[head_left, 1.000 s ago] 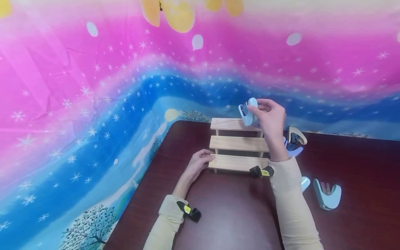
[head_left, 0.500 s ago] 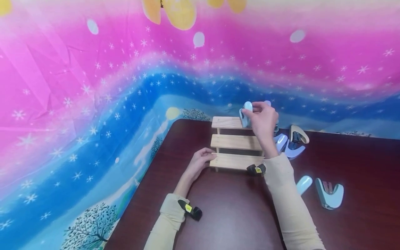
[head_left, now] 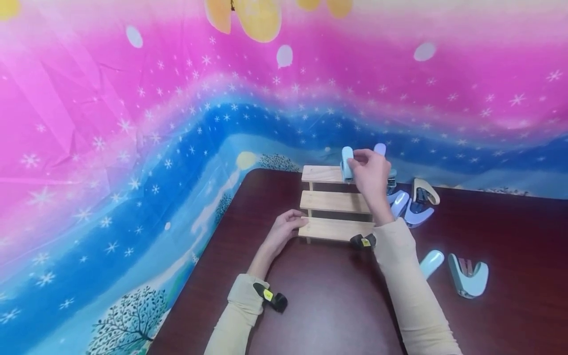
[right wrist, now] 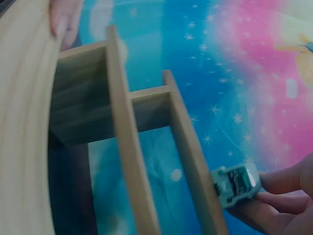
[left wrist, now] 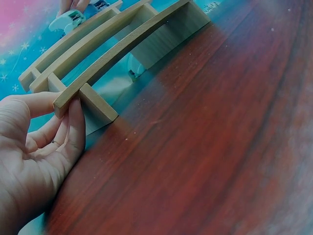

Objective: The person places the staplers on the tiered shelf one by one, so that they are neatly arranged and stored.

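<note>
Nearly upright lengthwise, rounded end up: pale-blue stapler [head_left: 347,164] in narrow pinch grip of the right hand [head_left: 372,172].

Snowflake-patterned backdrop [head_left: 284,98]; glossy dark table [head_left: 324,301]

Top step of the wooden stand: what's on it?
A light-blue stapler, pinched by the right hand, is at the top step; contact unclear. Left of it, bare wood shows. That hand covers the right part; a lavender tip shows above, its base hidden.
</note>
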A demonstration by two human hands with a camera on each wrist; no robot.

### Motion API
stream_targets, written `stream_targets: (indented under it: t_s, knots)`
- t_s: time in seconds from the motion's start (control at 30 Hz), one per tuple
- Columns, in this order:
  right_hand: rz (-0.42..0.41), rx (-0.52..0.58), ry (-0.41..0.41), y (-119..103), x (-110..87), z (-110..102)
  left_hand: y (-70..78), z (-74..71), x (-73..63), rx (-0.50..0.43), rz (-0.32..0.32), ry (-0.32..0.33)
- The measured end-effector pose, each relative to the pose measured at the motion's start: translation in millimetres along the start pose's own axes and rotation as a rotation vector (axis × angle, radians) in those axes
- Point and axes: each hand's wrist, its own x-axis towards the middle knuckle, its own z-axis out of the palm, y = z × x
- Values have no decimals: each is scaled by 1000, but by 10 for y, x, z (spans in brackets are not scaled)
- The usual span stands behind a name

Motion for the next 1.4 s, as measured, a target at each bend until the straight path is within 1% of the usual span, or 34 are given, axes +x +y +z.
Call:
stream_targets:
  t_s: [0.17,0.33,0.4,0.47,0.53,0.63,0.7,0.77,1.0,1.2,1.4]
  knots:
    - [-33,-29,14,15,-20,30,-5,5,-4,-3,-7,-12]
    - [-62,-24,-4,-10,-27,18,0,-2,-4,-4,-8,-6]
    - [-103,-25,-1,-29,-38,-7,2,-9,-5,-4,-8,-4]
    - [-158,-33,26,-37,-57,-80,-4,0,0,-4,-10,-8]
    - [-217,-33,72,-45,-79,-178,-6,9,-1,-4,-13,-12]
    - [-257,-20,132,-41,-108,-358,-8,14,-8,10,-13,-8]
    - [-254,-14,153,-26,-119,-481,-4,14,-18,19,-14,-6]
    - [-242,-15,152,-1,-122,-600,-7,9,-21,23,-10,-5]
    - [-184,-70,82,141,-100,-966,14,-2,-36,6,2,-2]
    - [-146,-130,31,303,-94,-1184,19,-13,-37,12,-5,7]
    - [-100,-177,-6,473,-83,-1366,20,9,-37,20,-2,3]
